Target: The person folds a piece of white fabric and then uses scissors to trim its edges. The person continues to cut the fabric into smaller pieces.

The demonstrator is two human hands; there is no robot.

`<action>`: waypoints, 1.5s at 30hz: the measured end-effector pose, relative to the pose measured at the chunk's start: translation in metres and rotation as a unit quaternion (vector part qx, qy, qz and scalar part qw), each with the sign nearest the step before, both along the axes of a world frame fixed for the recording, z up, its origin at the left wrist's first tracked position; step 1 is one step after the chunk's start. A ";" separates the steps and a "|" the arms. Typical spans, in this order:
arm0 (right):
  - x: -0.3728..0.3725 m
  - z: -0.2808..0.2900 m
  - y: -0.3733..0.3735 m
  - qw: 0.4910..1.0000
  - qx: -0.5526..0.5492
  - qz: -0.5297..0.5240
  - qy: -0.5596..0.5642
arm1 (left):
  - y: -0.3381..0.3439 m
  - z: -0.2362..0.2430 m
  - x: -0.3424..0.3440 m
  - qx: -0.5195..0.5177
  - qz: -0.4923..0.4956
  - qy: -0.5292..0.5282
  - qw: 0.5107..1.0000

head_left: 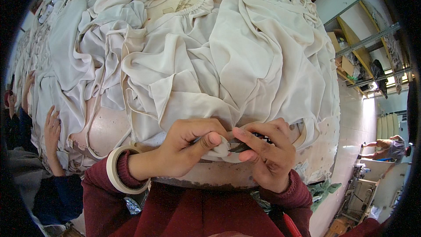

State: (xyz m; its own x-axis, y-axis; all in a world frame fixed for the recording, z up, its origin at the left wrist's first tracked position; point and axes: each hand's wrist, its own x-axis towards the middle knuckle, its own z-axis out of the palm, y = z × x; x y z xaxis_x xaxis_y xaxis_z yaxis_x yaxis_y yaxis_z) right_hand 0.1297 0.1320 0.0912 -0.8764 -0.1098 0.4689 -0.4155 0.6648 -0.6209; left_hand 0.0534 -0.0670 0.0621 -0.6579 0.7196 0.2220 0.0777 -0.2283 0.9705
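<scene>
My left hand (186,145) is closed, pinching a bunched bit of cream cloth (219,150) between thumb and fingers near the table's front edge. Close beside it, my right hand (272,151) is closed around a small dark tool (240,147) that looks like thread snips, its blade end against the cloth. The fingers hide most of this tool. Thin cream garments (245,52) with long straps lie heaped just beyond both hands. A roll of masking tape (112,171) hangs around my left wrist like a bracelet.
The worn table (109,125) is largely covered by the garment pile. At the left, another person's hand (52,131) rests by the cloth. A red pen (291,224) lies by my right sleeve. Metal shelving (368,39) stands right, and another person (388,147) is farther off.
</scene>
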 end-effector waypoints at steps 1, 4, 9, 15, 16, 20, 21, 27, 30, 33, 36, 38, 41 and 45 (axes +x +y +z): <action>0.000 -0.001 -0.001 1.000 0.004 -0.003 0.005 | 0.000 0.000 0.000 -0.004 0.002 0.007 1.000; 0.001 -0.003 -0.004 1.000 0.002 -0.023 0.014 | -0.001 0.001 -0.001 0.001 0.000 0.026 1.000; 0.001 -0.004 -0.005 0.999 0.014 -0.034 0.020 | 0.000 0.001 0.000 0.001 0.006 0.026 1.000; 0.002 -0.004 -0.006 0.999 0.008 -0.047 0.022 | 0.000 0.000 0.000 0.005 0.007 0.032 0.999; 0.002 -0.004 -0.006 0.998 0.015 -0.048 0.027 | 0.000 0.000 0.000 0.008 0.009 0.033 0.999; 0.002 -0.004 -0.005 0.998 0.006 -0.058 0.030 | 0.000 0.000 0.000 0.014 0.001 0.027 1.000; 0.002 -0.004 -0.006 0.998 0.017 -0.051 0.024 | 0.000 0.000 0.000 0.013 0.003 0.024 1.000; 0.001 -0.006 -0.007 0.998 0.005 -0.053 0.031 | 0.001 -0.001 0.001 0.021 -0.002 0.012 1.000; 0.002 -0.006 -0.007 0.999 0.006 -0.044 0.025 | 0.001 -0.001 0.001 0.021 0.002 0.018 1.000; 0.002 -0.005 -0.006 0.999 0.005 -0.044 0.021 | 0.001 -0.001 0.000 0.018 0.008 0.029 0.999; 0.002 -0.004 -0.003 0.998 -0.020 -0.048 0.029 | 0.001 -0.001 0.000 0.023 0.000 0.019 1.000; 0.002 -0.002 -0.003 0.998 -0.032 -0.050 0.032 | 0.001 0.000 0.001 0.029 0.002 -0.003 1.000; 0.002 -0.002 -0.003 1.000 -0.010 -0.023 0.017 | 0.001 0.000 0.001 0.035 0.007 -0.006 0.999; 0.002 -0.003 -0.005 0.999 0.002 -0.025 0.022 | 0.001 0.000 0.000 0.040 0.003 0.007 0.999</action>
State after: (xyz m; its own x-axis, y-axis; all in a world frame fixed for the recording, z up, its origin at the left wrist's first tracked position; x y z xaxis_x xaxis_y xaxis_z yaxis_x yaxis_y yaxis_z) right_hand 0.1312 0.1274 0.0882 -0.8589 -0.0691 0.5074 -0.4096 0.6875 -0.5997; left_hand 0.0534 -0.0660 0.0622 -0.6587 0.6951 0.2881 0.0924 -0.3052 0.9478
